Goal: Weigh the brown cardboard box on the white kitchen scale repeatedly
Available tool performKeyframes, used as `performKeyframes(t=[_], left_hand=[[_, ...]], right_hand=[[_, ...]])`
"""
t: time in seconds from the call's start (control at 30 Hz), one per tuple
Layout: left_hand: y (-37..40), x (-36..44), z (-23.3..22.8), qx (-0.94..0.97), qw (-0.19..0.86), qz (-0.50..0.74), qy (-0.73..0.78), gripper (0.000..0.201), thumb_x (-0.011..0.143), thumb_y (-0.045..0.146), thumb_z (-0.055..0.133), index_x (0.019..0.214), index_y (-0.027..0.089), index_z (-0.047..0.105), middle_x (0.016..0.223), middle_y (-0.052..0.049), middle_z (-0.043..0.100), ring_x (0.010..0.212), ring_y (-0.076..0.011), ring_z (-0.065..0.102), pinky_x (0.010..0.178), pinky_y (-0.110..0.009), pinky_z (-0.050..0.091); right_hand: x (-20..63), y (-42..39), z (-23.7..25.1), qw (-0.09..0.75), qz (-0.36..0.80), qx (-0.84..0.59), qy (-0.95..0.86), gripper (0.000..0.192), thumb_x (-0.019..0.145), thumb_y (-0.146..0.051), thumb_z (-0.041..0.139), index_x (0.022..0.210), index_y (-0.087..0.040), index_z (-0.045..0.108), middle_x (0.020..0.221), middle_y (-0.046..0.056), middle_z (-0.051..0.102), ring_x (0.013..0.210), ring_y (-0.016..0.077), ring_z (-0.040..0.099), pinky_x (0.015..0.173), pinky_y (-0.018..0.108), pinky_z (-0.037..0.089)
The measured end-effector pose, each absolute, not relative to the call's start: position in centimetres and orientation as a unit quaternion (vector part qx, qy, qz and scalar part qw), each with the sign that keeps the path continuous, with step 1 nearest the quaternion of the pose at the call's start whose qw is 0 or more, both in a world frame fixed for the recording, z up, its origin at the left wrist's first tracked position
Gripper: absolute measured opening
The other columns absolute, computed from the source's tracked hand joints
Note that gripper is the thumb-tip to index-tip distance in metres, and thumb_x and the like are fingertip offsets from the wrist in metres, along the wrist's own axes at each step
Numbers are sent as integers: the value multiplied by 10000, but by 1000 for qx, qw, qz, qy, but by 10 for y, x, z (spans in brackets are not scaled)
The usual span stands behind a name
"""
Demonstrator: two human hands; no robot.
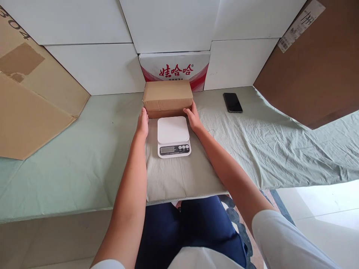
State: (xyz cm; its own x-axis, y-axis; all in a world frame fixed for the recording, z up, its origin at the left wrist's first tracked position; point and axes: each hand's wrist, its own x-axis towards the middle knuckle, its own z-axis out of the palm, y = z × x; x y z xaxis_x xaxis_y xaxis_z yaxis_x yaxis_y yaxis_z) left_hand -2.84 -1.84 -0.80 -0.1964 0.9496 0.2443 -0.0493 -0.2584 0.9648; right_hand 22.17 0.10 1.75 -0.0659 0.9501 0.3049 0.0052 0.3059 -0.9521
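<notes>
A closed brown cardboard box sits toward the back of the table, gripped from both sides. My left hand presses its left front corner, with the thumb up along the edge and most fingers hidden. On the opposite side, my right hand holds the right front corner, its thumb across the front face. Just in front of the box, between my forearms, lies a white digital kitchen scale with a bare platform; its display and buttons face me.
A black smartphone lies to the right on the green tablecloth. Behind the small box stands a white and red printed carton. Large cardboard panels flank the table at left and right. White panels form the back.
</notes>
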Motion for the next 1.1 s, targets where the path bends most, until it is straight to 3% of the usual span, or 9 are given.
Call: performKeyframes(t=[0.23,0.43,0.6,0.73,0.87,1.1], left_hand=[[-28,-20,-2,462,401,629,479,901,821,883,460,1426,226,576,1645,-147,477,1580,-284,384,1313,-428,283],[-30,-16,7,470,395,641,460,812,807,863,526,1300,231,652,1557,-145,575,1534,-311,453,1310,-473,280],[-54,-17,39,494,349,665,437,801,819,871,491,1315,262,655,1516,-107,605,1560,-288,413,1324,-457,255],[-118,-10,51,523,333,652,436,817,845,862,453,1430,309,593,1606,-64,524,1586,-276,370,1333,-425,246],[-180,2,35,512,355,639,451,889,839,876,428,1508,299,529,1683,-76,430,1625,-313,272,1342,-469,210],[-197,7,19,528,350,623,458,862,878,833,421,1533,280,504,1685,-95,426,1618,-322,290,1342,-480,220]], right_hand=[[220,-1,18,557,434,-397,-586,708,769,-425,565,1443,-252,432,1573,61,507,1447,293,444,1311,518,311],[215,-2,21,561,437,-395,-582,841,772,-525,588,1513,-250,302,1641,81,405,1489,315,397,1315,533,291],[220,-20,51,574,392,-347,-630,851,855,-640,559,1569,-340,206,1693,25,326,1548,300,332,1329,531,284],[236,-71,69,557,352,-324,-679,849,881,-697,562,1592,-380,223,1693,16,325,1586,321,303,1343,539,273],[251,-125,51,534,349,-332,-695,873,900,-687,567,1619,-369,186,1688,55,343,1592,330,311,1340,578,281],[254,-144,28,545,383,-339,-664,779,926,-618,573,1589,-371,246,1610,76,427,1524,327,406,1308,595,331]])
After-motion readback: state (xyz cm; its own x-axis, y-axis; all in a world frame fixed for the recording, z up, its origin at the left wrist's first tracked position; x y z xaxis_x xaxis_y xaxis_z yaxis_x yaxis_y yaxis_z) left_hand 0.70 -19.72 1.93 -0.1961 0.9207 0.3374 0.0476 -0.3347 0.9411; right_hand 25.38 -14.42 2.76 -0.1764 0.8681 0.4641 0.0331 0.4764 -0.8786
